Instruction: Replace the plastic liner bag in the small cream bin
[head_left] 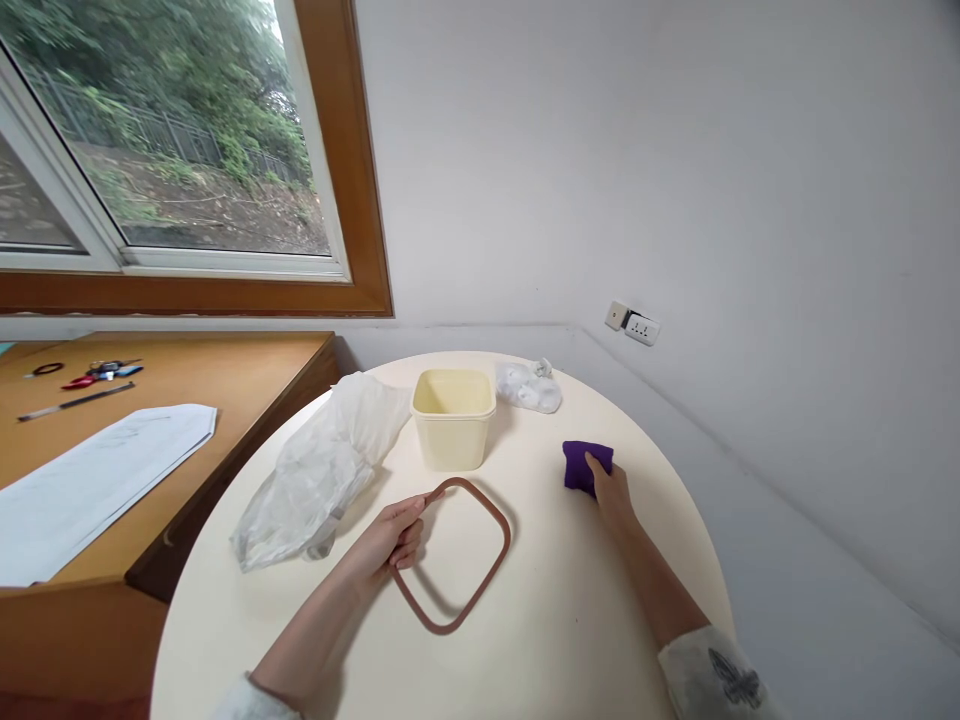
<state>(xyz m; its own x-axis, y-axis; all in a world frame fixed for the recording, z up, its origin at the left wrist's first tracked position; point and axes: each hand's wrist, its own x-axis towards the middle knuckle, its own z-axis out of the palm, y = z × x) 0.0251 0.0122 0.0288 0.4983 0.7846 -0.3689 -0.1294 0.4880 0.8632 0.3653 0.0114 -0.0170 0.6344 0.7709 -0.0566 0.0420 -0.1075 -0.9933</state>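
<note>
My left hand grips the near-left side of a brown, rounded-square ring that lies on the round cream table. My right hand rests its fingers on a folded purple cloth at the table's right. A pale yellow square tub stands open and upright just beyond the ring, apart from both hands.
A crumpled clear plastic bag lies left of the tub. A small white bundle sits at the table's far edge. To the left stands a wooden desk with white paper, a pen and small items. Wall sockets at right.
</note>
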